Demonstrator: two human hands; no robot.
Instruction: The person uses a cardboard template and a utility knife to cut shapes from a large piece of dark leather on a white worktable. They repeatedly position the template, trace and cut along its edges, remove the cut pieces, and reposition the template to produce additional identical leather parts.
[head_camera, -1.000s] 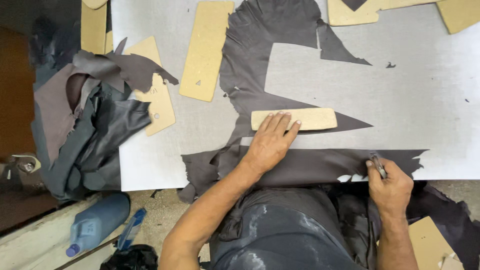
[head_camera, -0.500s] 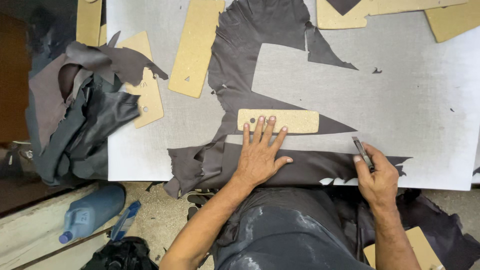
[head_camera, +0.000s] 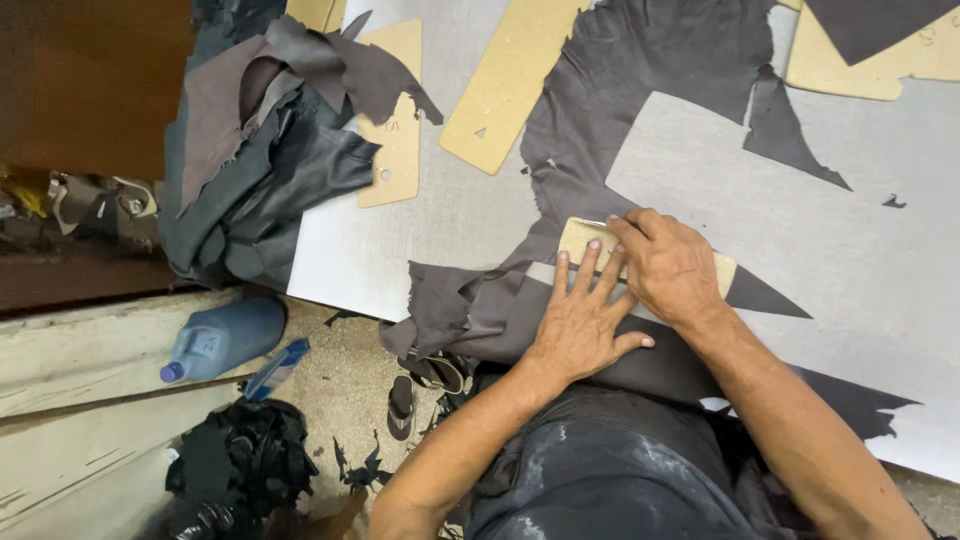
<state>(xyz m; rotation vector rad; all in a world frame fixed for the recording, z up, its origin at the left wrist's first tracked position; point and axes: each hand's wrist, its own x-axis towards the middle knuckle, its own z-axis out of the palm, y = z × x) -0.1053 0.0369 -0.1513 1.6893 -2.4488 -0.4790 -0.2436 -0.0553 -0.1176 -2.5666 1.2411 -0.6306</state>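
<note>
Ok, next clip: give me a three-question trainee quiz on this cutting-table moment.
1. True or false: both hands rest on the cardboard template.
2. Which hand lies nearer the template's left end: the left hand or the right hand?
3. What lies under the template: A) dark leather sheet B) blue jug C) sandal?

Key: 1 true; 2 left hand; 3 A.

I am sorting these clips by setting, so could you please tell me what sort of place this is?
Probably a leather-cutting workshop: a dark brown leather hide with cut-out gaps lies on a grey cutting table, tan cardboard patterns lie about, and both hands press one pattern down.
</note>
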